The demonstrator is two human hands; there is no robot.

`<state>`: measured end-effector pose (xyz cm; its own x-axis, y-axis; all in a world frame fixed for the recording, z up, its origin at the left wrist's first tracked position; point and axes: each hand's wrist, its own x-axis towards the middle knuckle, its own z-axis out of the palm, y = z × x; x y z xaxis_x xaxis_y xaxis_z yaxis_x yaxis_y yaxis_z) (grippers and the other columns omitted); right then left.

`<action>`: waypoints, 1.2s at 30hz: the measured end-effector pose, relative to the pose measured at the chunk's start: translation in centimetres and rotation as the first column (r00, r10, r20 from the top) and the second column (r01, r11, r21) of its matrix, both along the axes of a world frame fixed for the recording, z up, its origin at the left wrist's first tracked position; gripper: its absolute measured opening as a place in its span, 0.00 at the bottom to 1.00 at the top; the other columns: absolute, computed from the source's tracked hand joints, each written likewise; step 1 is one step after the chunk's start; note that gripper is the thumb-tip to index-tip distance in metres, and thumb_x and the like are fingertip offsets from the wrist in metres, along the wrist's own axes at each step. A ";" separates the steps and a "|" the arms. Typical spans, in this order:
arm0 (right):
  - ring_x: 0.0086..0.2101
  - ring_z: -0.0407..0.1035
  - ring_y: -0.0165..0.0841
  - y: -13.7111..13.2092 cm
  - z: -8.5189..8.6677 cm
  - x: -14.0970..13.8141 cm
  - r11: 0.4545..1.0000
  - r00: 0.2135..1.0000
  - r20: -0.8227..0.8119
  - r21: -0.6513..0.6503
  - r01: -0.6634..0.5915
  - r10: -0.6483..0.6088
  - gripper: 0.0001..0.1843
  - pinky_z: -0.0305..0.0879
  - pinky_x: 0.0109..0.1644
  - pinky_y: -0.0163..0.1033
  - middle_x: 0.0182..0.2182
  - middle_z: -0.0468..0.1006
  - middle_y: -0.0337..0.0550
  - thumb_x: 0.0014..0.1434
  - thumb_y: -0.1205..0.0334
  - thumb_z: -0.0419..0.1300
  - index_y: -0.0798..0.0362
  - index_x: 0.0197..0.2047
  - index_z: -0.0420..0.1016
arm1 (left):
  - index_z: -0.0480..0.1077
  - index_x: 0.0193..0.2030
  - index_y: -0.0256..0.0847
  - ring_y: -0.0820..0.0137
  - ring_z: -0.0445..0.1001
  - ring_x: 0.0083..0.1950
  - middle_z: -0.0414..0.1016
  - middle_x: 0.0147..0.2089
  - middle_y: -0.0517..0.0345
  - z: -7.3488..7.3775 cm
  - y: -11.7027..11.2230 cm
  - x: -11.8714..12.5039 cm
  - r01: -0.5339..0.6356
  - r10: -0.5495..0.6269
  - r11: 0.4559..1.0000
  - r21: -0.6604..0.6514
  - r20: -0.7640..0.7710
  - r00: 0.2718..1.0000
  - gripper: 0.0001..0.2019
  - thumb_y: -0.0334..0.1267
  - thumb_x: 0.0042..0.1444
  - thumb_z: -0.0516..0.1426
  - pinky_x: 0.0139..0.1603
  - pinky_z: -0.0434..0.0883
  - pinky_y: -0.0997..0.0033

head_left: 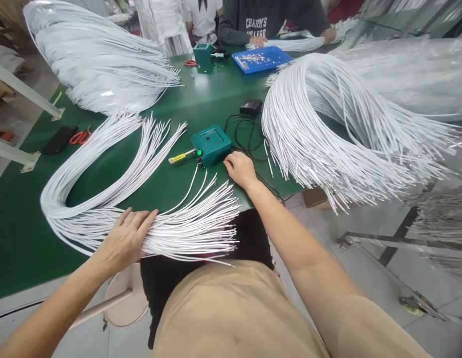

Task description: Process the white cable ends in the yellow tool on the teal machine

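A curved bundle of thin white wires [104, 164] lies on the green table [22, 233], its loose ends fanned toward me near the front edge. My left hand [124, 238] rests on top of this bundle near its ends, fingers flat and together, pressing it down. My right hand [239, 169] sits just right of a small teal box [211, 144] with a green light, its fingers curled under; what they pinch is hidden. A few single wires run from the box's front toward the fanned ends.
Large piles of white wires lie at the right [328, 134] and back left [100, 64]. A black cable and adapter [251, 106], red scissors [81, 136], a blue tray [261, 58] and another teal box [201, 51] are on the table. Other people sit at the far side.
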<state>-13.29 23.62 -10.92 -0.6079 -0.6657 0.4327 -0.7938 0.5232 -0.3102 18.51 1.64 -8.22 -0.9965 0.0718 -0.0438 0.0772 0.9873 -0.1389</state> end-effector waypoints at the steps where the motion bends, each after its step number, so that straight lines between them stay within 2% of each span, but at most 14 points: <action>1: 0.39 0.64 0.35 0.0 0.0 0.0 1.000 1.000 0.002 -0.007 -0.006 0.006 0.12 0.56 0.44 0.37 0.35 0.73 0.46 0.63 0.61 0.49 0.54 0.35 0.72 | 0.56 0.62 0.37 0.49 0.68 0.51 0.68 0.51 0.39 0.1 0.0 0.1 0.012 -0.012 1.000 -0.007 0.007 1.000 0.35 0.37 0.45 0.56 0.58 0.58 0.46; 5: 0.38 0.65 0.35 0.2 0.1 -0.2 0.999 1.000 0.018 -0.046 -0.025 0.025 0.12 0.56 0.42 0.38 0.33 0.73 0.47 0.62 0.61 0.50 0.54 0.33 0.72 | 0.64 0.54 0.41 0.61 0.69 0.39 0.70 0.39 0.48 0.4 -0.1 1.1 0.101 -0.101 0.995 -0.025 0.029 0.994 0.24 0.25 0.48 0.52 0.41 0.66 0.61; 8: 0.37 0.65 0.35 0.3 0.2 -0.4 0.996 0.999 0.028 -0.082 -0.030 0.033 0.12 0.57 0.41 0.37 0.32 0.73 0.46 0.61 0.61 0.51 0.54 0.32 0.73 | 0.67 0.48 0.40 0.65 0.67 0.37 0.70 0.38 0.50 0.8 0.5 2.0 0.100 -0.100 0.995 -0.024 -0.001 0.995 0.20 0.20 0.50 0.49 0.39 0.66 0.65; 11: 0.35 0.66 0.34 -0.3 1.2 0.4 0.989 0.995 0.084 -0.138 -0.048 0.060 0.12 0.58 0.40 0.37 0.31 0.73 0.45 0.61 0.61 0.51 0.54 0.32 0.73 | 0.67 0.46 0.38 0.64 0.68 0.42 0.70 0.44 0.48 1.1 1.9 2.3 0.057 -0.057 0.998 0.003 -0.038 0.998 0.20 0.18 0.50 0.47 0.44 0.66 0.62; 15: 0.38 0.67 0.32 -2.9 3.8 4.9 0.929 0.917 0.176 -0.168 -0.330 0.357 0.14 0.59 0.44 0.36 0.35 0.76 0.44 0.64 0.58 0.49 0.54 0.34 0.73 | 0.63 0.56 0.38 0.58 0.65 0.52 0.67 0.53 0.44 1.4 3.1 1.5 0.055 -0.054 0.998 0.019 -0.035 0.998 0.31 0.15 0.43 0.47 0.51 0.65 0.57; 19: 0.41 0.68 0.35 -5.5 6.2 11.6 0.776 0.749 0.285 0.030 -0.630 0.598 0.20 0.61 0.46 0.39 0.39 0.76 0.46 0.62 0.48 0.49 0.54 0.42 0.73 | 0.63 0.56 0.45 0.65 0.68 0.41 0.70 0.45 0.51 1.9 2.2 0.2 0.031 -0.033 0.996 0.081 0.019 0.999 0.33 0.16 0.44 0.47 0.40 0.67 0.66; 22: 0.42 0.66 0.44 -5.9 6.8 15.2 0.721 0.733 0.350 0.192 -0.666 0.583 0.38 0.62 0.45 0.49 0.41 0.74 0.53 0.53 0.32 0.48 0.57 0.50 0.68 | 0.66 0.52 0.45 0.66 0.67 0.35 0.69 0.36 0.54 2.4 1.4 -0.6 -0.014 0.012 0.987 0.158 0.011 1.000 0.27 0.19 0.46 0.49 0.35 0.67 0.66; 24: 0.39 0.66 0.45 -5.5 6.8 16.6 0.701 0.741 0.374 0.266 -0.662 0.558 0.44 0.64 0.41 0.50 0.39 0.73 0.53 0.48 0.28 0.49 0.58 0.52 0.66 | 0.68 0.47 0.42 0.66 0.66 0.34 0.68 0.33 0.55 2.6 1.4 -1.0 -0.067 0.066 0.975 0.213 0.010 0.998 0.20 0.21 0.48 0.50 0.35 0.67 0.66; 26: 0.37 0.66 0.45 -4.7 6.5 17.5 0.697 0.777 0.326 0.345 -0.628 0.539 0.45 0.64 0.38 0.49 0.38 0.71 0.53 0.44 0.30 0.55 0.59 0.53 0.64 | 0.69 0.43 0.41 0.67 0.67 0.35 0.69 0.35 0.54 2.7 1.7 -1.2 -0.130 0.124 0.953 0.274 0.039 0.992 0.15 0.24 0.51 0.50 0.36 0.67 0.66; 28: 0.36 0.65 0.44 -4.0 6.1 17.9 0.709 0.820 0.215 0.418 -0.568 0.530 0.37 0.64 0.37 0.49 0.37 0.70 0.53 0.46 0.40 0.60 0.60 0.51 0.64 | 0.69 0.45 0.41 0.64 0.69 0.41 0.70 0.42 0.50 2.9 1.7 -1.2 -0.168 0.155 0.924 0.343 0.064 0.986 0.14 0.30 0.51 0.55 0.40 0.68 0.64; 30: 0.36 0.64 0.43 -3.5 5.8 17.9 0.715 0.832 0.134 0.450 -0.535 0.538 0.25 0.63 0.36 0.48 0.35 0.69 0.52 0.50 0.52 0.60 0.60 0.47 0.65 | 0.67 0.52 0.43 0.59 0.69 0.48 0.69 0.50 0.46 3.5 0.9 -0.9 -0.198 0.169 0.879 0.434 0.105 0.980 0.25 0.38 0.44 0.63 0.47 0.69 0.59; 31: 0.36 0.64 0.42 -3.5 5.7 17.8 0.709 0.826 0.131 0.452 -0.542 0.548 0.20 0.63 0.36 0.47 0.34 0.69 0.51 0.51 0.55 0.59 0.59 0.44 0.66 | 0.65 0.56 0.45 0.58 0.69 0.50 0.68 0.53 0.47 4.0 0.2 -0.8 -0.215 0.161 0.839 0.500 0.149 0.976 0.31 0.42 0.41 0.64 0.50 0.68 0.59; 33: 0.35 0.65 0.42 -3.7 5.5 17.4 0.679 0.802 0.191 0.445 -0.584 0.565 0.16 0.64 0.35 0.45 0.34 0.69 0.49 0.51 0.57 0.58 0.57 0.41 0.66 | 0.63 0.58 0.47 0.60 0.68 0.54 0.67 0.56 0.49 5.2 -2.0 -0.8 -0.271 0.176 0.736 0.620 0.211 0.962 0.31 0.48 0.46 0.61 0.55 0.66 0.62; 36: 0.34 0.66 0.40 -4.3 5.6 16.6 0.639 0.765 0.314 0.422 -0.643 0.563 0.17 0.64 0.35 0.44 0.35 0.70 0.48 0.49 0.57 0.59 0.56 0.41 0.67 | 0.64 0.57 0.44 0.61 0.66 0.58 0.67 0.58 0.51 6.0 -5.7 -2.1 -0.438 0.467 0.683 0.585 0.112 0.877 0.25 0.53 0.56 0.51 0.57 0.64 0.63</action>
